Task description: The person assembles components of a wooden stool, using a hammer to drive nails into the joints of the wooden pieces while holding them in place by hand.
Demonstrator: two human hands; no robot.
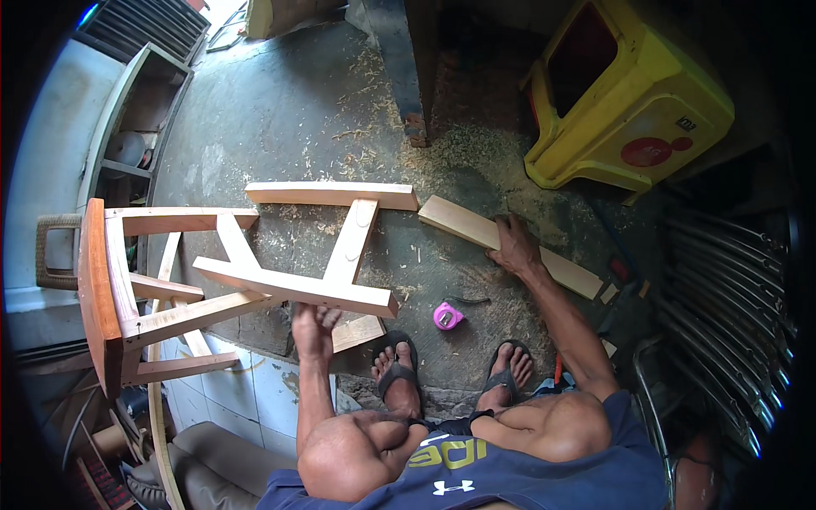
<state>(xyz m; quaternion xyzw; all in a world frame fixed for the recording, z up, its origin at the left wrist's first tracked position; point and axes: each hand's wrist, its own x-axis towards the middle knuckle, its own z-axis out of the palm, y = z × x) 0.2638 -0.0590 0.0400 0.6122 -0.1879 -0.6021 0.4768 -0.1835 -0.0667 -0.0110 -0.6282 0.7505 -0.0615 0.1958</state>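
An H-shaped wooden frame (pixel 348 242) of pale timber, two long pieces joined by a crosspiece, lies left of centre. My left hand (pixel 314 330) is at the near edge of its closer long piece, fingers curled against the wood and partly hidden by it. My right hand (pixel 514 246) grips a loose pale wooden plank (pixel 459 223) from above, about midway along. The plank slants down to the right, its far end close to the frame's far piece. A pink tape measure (pixel 447 316) rests on the floor between my hands, in front of my feet.
A wooden stool (pixel 100 297) with an orange-brown seat lies on its side at left, overlapping the frame. A short board (pixel 359 332) lies near my left foot. A yellow plastic stool (pixel 646 102) stands far right; metal tubing (pixel 722 280) lines the right. Wood shavings dot the concrete floor (pixel 280 102).
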